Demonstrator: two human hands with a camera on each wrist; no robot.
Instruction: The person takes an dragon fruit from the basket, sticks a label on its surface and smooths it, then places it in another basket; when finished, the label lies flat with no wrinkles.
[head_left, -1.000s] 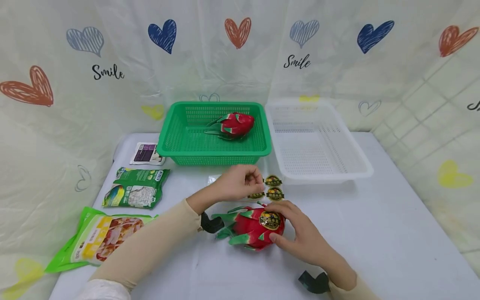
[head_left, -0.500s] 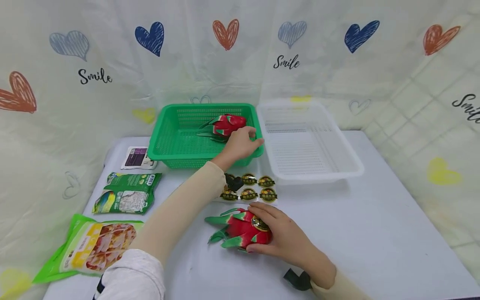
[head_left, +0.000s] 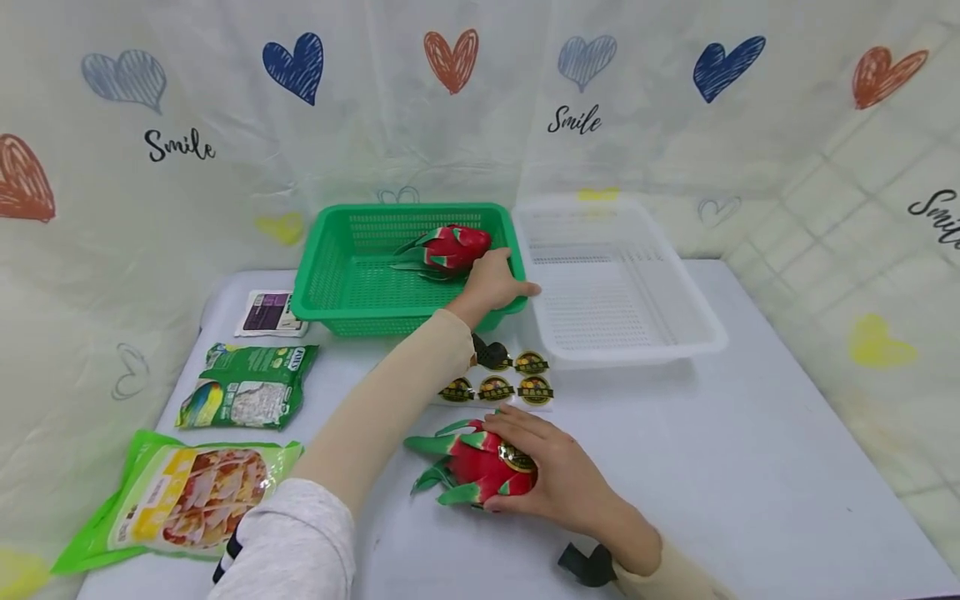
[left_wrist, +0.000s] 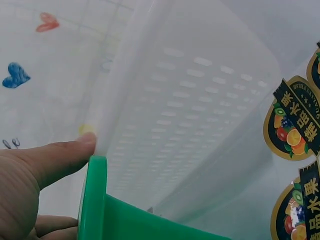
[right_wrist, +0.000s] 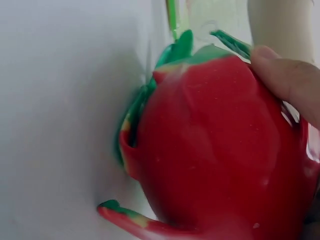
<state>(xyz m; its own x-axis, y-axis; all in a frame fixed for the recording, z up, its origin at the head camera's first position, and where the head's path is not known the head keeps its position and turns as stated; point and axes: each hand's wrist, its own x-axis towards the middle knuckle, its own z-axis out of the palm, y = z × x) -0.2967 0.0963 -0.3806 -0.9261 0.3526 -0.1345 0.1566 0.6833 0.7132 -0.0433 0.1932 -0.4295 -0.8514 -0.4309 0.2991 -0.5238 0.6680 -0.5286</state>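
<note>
Near the front of the table lies a red dragon fruit (head_left: 476, 467) with green-tipped scales. My right hand (head_left: 551, 467) grips its rounded end, fingers over the top and thumb on the near side. A black-and-gold sticker (head_left: 516, 455) on the fruit is partly covered by the fingers. My left hand (head_left: 497, 282) is at the right front corner of the green basket (head_left: 360, 315), thumb spread across the rim and fingers reaching inside. A second dragon fruit (head_left: 453, 247) lies in that basket, right by these fingers. In the left wrist view, the thumb (left_wrist: 67, 155) is straight at the green rim.
A white basket (head_left: 637, 354) stands right of the green one. A sheet of round fruit stickers (head_left: 497, 389) lies under the left forearm. Along the left are a purple-and-white packet (head_left: 270, 313), a green bag (head_left: 251, 385) and a larger food bag (head_left: 191, 500).
My left hand has moved forward from over the sticker sheet to the green basket, its thumb spreading rightward over the rim. The right hand stays on the dragon fruit.
</note>
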